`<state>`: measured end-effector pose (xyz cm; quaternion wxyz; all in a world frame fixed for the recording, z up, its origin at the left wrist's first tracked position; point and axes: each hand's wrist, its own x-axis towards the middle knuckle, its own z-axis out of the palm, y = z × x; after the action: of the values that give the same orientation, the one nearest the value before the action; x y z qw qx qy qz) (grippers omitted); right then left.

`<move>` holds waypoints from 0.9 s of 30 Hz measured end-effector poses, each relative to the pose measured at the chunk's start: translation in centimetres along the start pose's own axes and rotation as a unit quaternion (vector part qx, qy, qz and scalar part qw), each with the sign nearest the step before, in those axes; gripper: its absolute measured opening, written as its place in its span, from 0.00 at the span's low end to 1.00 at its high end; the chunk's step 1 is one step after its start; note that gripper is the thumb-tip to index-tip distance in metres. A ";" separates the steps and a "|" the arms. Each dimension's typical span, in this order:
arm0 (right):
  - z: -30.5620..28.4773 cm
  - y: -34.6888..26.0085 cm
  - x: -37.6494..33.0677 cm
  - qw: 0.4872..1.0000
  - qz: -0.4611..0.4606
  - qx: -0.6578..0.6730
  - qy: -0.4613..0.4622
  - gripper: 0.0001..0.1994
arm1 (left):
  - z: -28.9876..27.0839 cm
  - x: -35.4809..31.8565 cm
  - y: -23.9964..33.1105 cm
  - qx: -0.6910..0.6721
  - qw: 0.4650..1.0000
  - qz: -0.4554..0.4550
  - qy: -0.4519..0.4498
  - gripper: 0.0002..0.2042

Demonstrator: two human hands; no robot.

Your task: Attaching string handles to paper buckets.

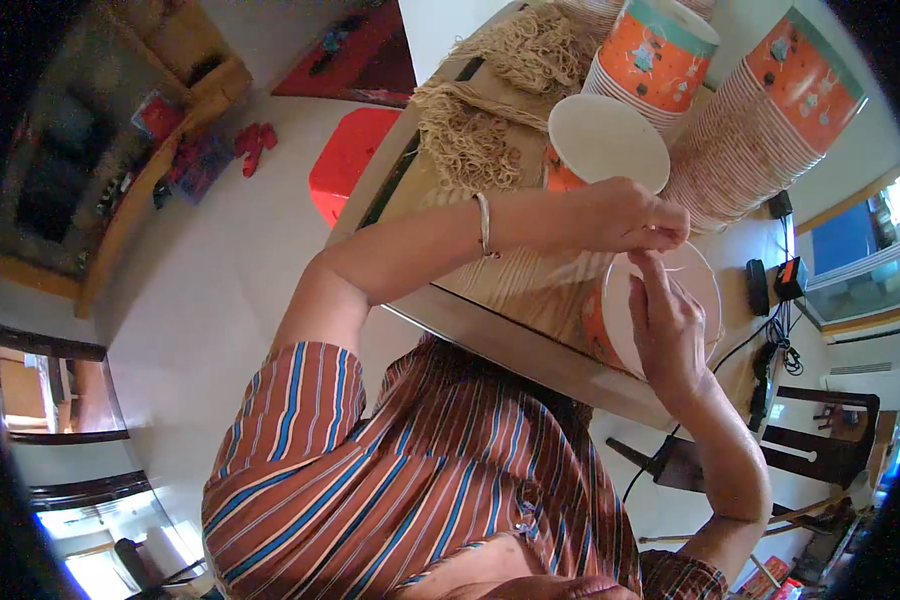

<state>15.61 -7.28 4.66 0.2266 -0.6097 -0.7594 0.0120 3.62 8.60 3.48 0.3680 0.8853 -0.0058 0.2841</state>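
Left grip: my left hand (625,215) reaches across from the left, fingers pinched together on a thin pale string (675,268) at its fingertips. A silver bangle (484,224) sits on that wrist.
Right grip: my right hand (665,325) comes up from the lower right, forefinger stretched upward to meet the left fingertips. I cannot tell whether it is clamped on the string or only touching it.
String: it lies right at the meeting point of both grips, above the white inside of the near cup. It is too thin for me to follow its run.
Near cup: an orange paper cup (610,340) lies on its side on the desk (500,300), mouth toward me, just under my right hand.
Second cup: another orange cup with a white base (605,140) stands just behind my left hand.
Cup stacks: two tall stacks of orange and teal cups (770,120) lean at the far right of the desk, close behind the hands.
String bundles: heaps of beige string (470,140) lie on the desk to the left, apart from both grips.
Floor: a red stool (350,160) stands beside the desk.
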 end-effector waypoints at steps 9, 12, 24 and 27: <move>-0.2 -0.1 0.5 0.966 -0.078 -0.227 -0.094 0.30 | 0.0 0.5 -1.0 -0.029 0.998 0.002 -0.054 0.08; -0.1 -0.6 0.2 0.969 -0.078 -0.214 -0.094 0.27 | -0.5 0.6 0.1 -0.050 0.995 -0.040 -0.072 0.08; 0.1 -1.2 -0.6 0.995 -0.018 -0.076 -0.066 0.15 | -0.3 -1.5 -1.7 -0.266 0.955 -0.094 0.089 0.07; 0.3 -0.9 -0.4 0.998 -0.028 -0.036 -0.047 0.14 | -1.2 -4.4 -1.3 -0.179 0.962 -0.137 0.154 0.08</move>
<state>14.76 -7.84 4.52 0.1686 -0.5944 -0.7862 0.0070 -0.39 9.47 1.10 0.5523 0.7431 0.1213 0.3580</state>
